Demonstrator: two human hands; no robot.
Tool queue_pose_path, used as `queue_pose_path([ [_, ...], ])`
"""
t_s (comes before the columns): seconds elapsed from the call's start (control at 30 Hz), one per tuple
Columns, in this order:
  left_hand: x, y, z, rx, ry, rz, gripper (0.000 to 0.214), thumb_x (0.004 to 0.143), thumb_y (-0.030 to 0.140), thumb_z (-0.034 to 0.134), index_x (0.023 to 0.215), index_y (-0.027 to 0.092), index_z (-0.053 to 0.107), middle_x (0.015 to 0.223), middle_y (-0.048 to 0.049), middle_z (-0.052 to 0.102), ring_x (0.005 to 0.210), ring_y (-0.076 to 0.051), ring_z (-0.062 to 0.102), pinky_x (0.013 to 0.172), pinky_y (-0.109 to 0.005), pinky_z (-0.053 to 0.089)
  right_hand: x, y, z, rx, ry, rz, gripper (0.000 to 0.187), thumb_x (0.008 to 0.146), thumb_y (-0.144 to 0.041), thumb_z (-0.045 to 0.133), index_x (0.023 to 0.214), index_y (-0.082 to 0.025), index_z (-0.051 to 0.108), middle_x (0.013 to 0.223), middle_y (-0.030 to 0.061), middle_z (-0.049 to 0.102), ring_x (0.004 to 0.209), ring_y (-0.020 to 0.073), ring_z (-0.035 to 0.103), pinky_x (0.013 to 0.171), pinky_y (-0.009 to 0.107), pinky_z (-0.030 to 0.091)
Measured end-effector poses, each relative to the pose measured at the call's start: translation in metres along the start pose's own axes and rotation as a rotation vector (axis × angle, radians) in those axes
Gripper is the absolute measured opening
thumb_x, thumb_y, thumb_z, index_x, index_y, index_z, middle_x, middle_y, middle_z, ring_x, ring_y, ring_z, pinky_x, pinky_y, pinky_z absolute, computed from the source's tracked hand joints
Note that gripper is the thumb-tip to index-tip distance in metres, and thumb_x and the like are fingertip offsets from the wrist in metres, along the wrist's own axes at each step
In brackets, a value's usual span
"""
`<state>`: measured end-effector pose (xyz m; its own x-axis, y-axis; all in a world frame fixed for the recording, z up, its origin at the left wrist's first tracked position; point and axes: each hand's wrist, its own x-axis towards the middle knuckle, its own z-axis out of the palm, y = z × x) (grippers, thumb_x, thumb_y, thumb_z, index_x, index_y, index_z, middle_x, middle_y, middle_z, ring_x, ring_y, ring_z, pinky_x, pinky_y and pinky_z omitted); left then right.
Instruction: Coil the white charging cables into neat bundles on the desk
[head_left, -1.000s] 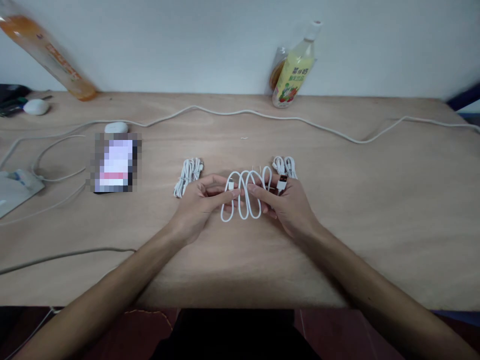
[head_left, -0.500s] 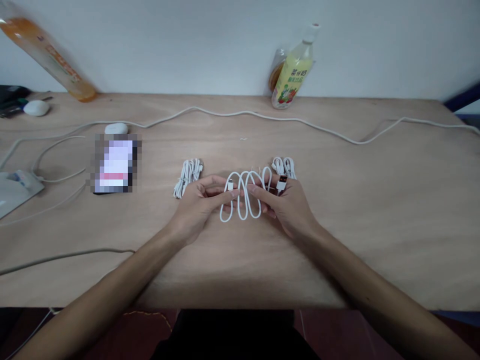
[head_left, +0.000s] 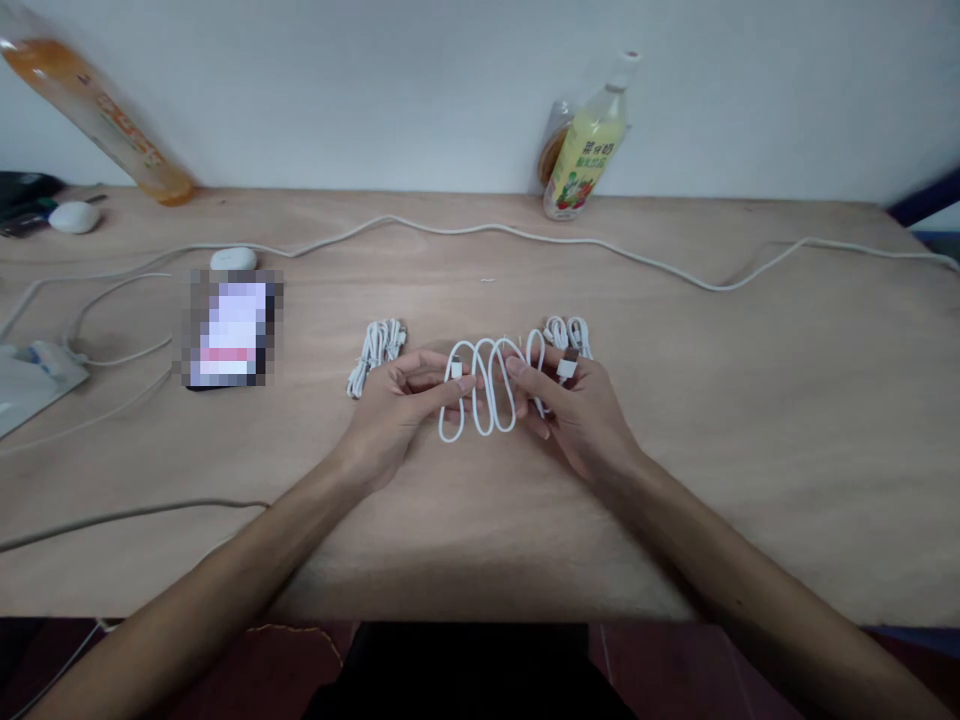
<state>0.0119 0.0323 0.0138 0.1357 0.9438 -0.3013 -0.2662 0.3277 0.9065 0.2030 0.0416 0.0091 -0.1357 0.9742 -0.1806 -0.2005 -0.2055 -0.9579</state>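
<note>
Between my hands is a white USB charging cable (head_left: 484, 400), spread into several upright loops above the table. My left hand (head_left: 401, 410) pinches its left end, where a small connector shows near the fingers. My right hand (head_left: 566, 400) is closed on the right-hand loops, and the larger USB plug (head_left: 568, 366) rests against its fingers. Behind my left hand lies a tied bundle of white cable (head_left: 375, 350). A second coiled white cable bundle (head_left: 568, 332) lies behind my right hand, which partly covers it.
On the left are a blurred-out phone (head_left: 229, 330), a white rounded case (head_left: 233, 260) and a power strip (head_left: 37, 385) with cords. A long white cord (head_left: 480, 229) crosses the wooden table (head_left: 750, 420). An orange drink bottle (head_left: 97, 120) and a yellow drink bottle (head_left: 586, 150) lean against the wall.
Both hands still hold the cable. The loops have shifted slightly left, and my right hand's fingers and the USB plug have turned a little.
</note>
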Motion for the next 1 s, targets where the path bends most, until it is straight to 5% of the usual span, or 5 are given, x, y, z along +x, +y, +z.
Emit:
queue_pose_path([
  [0.3,0.001,0.000,0.000,0.010,0.037,0.020,0.028,0.070,0.026,0.100,0.086,0.019,0.079,0.084,-0.0045,0.084,0.076,-0.019,0.079,0.068,-0.028,0.057,0.003,0.001,-0.004,0.035,-0.001,0.038,0.042,0.072,-0.059,0.095,0.082,-0.022,0.078,0.083,0.0031,0.076,0.063,0.0140,0.064,0.039,0.022,0.039],
  [0.67,-0.001,0.001,0.000,-0.008,0.023,0.019,0.027,0.070,0.026,0.101,0.087,0.019,0.082,0.081,-0.0034,0.084,0.071,-0.016,0.076,0.063,-0.024,0.056,0.004,0.001,-0.004,0.039,0.027,0.054,0.037,0.069,-0.057,0.101,0.072,-0.025,0.082,0.074,0.0016,0.079,0.066,0.0168,0.071,0.068,0.031,0.063],
  [1.0,0.000,0.000,0.001,-0.025,0.017,0.009,0.028,0.070,0.025,0.101,0.088,0.017,0.080,0.085,-0.0051,0.086,0.070,-0.016,0.078,0.066,-0.024,0.061,0.003,0.008,-0.011,-0.108,0.060,0.053,0.042,0.076,-0.060,0.097,0.069,-0.024,0.076,0.065,0.0003,0.073,0.063,0.0174,0.067,0.061,0.032,0.053],
])
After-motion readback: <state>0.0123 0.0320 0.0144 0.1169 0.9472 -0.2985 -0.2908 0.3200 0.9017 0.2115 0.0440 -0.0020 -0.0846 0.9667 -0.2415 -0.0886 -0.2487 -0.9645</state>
